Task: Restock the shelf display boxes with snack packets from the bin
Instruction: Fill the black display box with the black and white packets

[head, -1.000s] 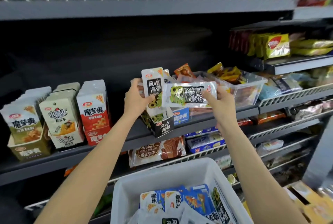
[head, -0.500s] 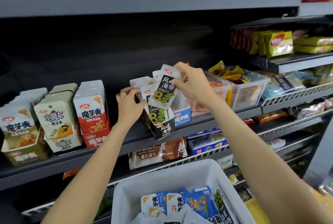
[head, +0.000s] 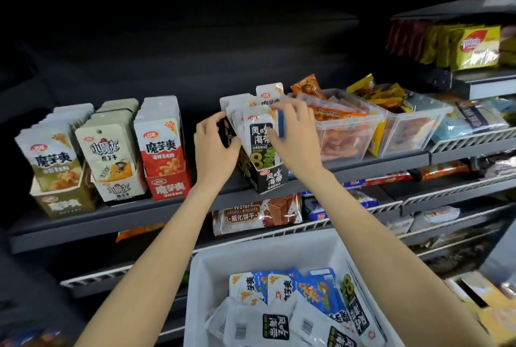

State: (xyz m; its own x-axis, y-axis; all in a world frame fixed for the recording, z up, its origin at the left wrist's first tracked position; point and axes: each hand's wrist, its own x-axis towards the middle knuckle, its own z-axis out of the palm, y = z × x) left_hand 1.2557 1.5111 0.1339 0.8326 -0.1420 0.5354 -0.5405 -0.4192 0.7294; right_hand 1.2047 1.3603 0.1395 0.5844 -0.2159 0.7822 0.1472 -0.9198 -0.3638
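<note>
Gripping black display box [head: 266, 179] side, left hand [head: 215, 148], right hand [head: 296, 139] pinching seaweed packet [head: 261, 137] upright

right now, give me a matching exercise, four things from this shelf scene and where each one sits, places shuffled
Things:
1. black display box
2. red display box
3. white bin
4. yellow packets

Places:
A. upper right shelf
B. bottom of view, below the shelves, holding loose packets
C. between the left hand and right hand
D. third in the row of boxes at the shelf's left

Pairs: 1-C, 2-D, 3-B, 4-A
</note>
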